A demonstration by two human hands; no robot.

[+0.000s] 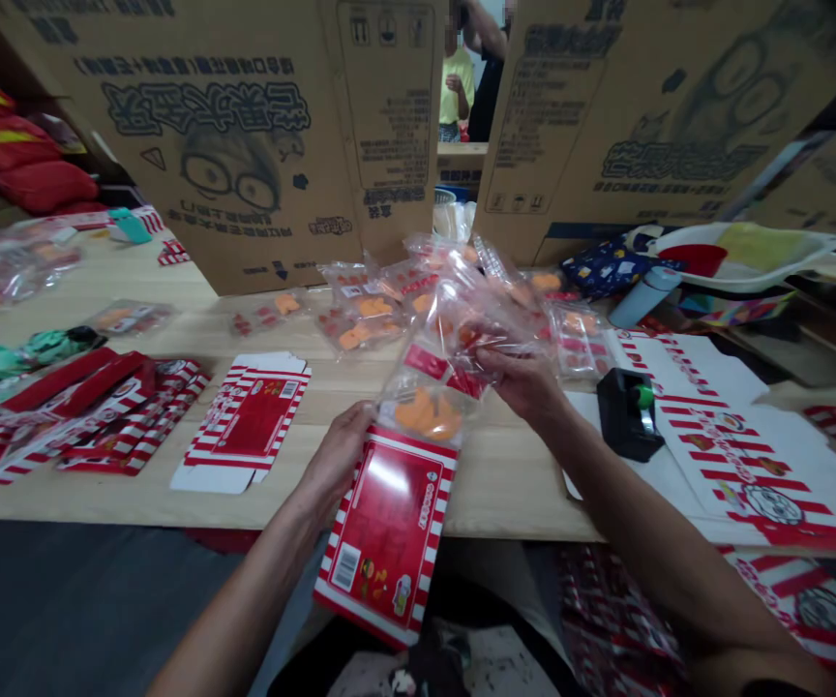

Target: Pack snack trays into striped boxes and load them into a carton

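My left hand (336,453) grips a red-and-white striped cardboard box (385,532) near its open top end, just past the table's front edge. A clear plastic packet of orange pieces (424,411) sits at the box's mouth, and I cannot tell how far it goes in. My right hand (523,382) pinches a crumpled bunch of clear packets (462,324) joined to that packet. More packets of orange pieces (360,315) lie on the wooden table (505,494) behind my hands. A flat red-striped box blank (248,426) lies to the left of my left hand.
Stacked red box blanks (91,416) lie at the table's left, with a pile of clear packets (4,276) behind them. A black tape dispenser (628,414) stands on printed white sheets at right. Large cardboard panels (244,145) stand along the far side, and a person (457,92) stands beyond the gap.
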